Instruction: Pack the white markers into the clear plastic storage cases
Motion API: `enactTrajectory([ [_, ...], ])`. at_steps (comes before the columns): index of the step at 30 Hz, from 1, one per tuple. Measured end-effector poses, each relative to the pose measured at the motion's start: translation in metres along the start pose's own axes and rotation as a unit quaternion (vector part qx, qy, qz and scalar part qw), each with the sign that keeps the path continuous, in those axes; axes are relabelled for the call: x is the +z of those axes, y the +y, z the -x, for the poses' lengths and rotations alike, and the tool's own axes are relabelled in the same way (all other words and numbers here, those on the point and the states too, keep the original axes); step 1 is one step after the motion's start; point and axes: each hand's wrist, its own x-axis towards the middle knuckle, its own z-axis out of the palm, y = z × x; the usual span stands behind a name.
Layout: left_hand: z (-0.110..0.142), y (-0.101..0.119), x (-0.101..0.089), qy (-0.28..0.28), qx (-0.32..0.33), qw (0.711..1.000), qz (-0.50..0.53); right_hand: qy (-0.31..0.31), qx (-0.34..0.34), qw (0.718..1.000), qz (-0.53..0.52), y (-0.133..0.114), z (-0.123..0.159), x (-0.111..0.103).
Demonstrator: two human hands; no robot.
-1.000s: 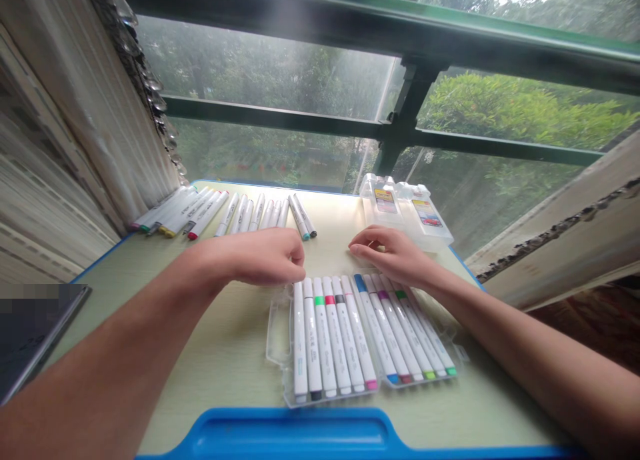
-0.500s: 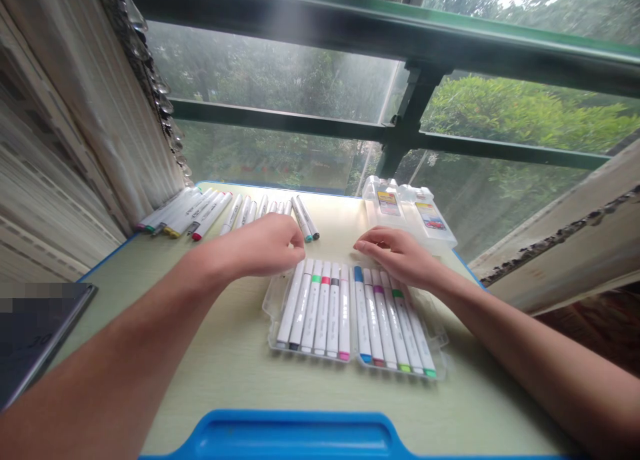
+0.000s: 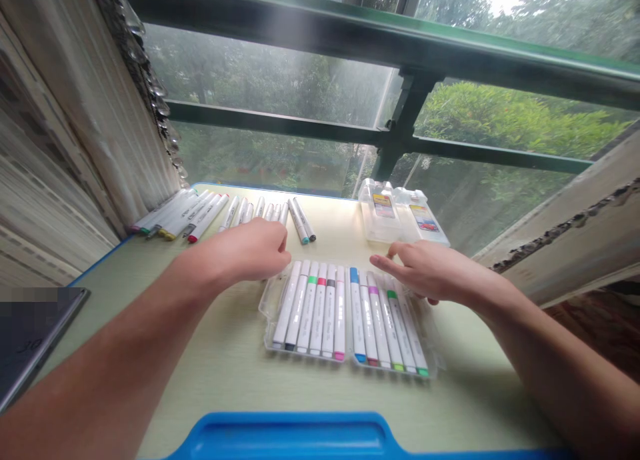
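Observation:
A clear plastic marker case [image 3: 306, 353] lies unfolded on the table in front of me, with white markers [image 3: 327, 313] side by side in both halves. Their bands and end caps show green, red, black, pink, blue and purple. My left hand [image 3: 257, 247] is closed at the far left corner of the case; its curled fingertips hide whatever they grip. Over the far right corner hovers or rests my right hand [image 3: 425, 267], thumb and fingers apart, partly covering that corner. Whether it touches the case I cannot tell.
Loose markers [image 3: 205, 217] lie in a row along the back left of the table [image 3: 210, 353]. A clear empty case [image 3: 383, 230] stands at the back right by the window. A blue tray edge [image 3: 290, 437] runs along the front, and a dark device [image 3: 40, 347] sits at left.
The marker case has shifted away from me and slightly left. My left hand has moved a little left; my right hand has moved right and spread its fingers.

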Motion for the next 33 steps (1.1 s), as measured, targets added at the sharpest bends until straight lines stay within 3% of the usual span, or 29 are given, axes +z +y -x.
enactTrajectory([
  [2,0.002,0.003,0.0,-0.031,-0.027,0.999,0.0,-0.032,-0.002,0.999,-0.017,-0.004,0.001,-0.001],
  [4,0.003,0.005,0.0,-0.039,-0.038,0.999,-0.002,-0.009,-0.02,1.0,-0.003,-0.005,0.0,0.002],
  [12,-0.004,-0.002,-0.003,0.076,-0.044,0.996,-0.03,0.059,-0.038,0.997,-0.015,0.001,-0.01,0.011],
  [22,-0.007,0.004,-0.007,0.14,-0.093,0.985,0.027,0.129,-0.064,0.987,-0.076,-0.005,-0.007,0.003],
  [33,-0.011,0.004,-0.01,0.174,-0.096,0.979,0.05,0.08,-0.073,0.989,-0.104,-0.001,-0.014,0.004],
])
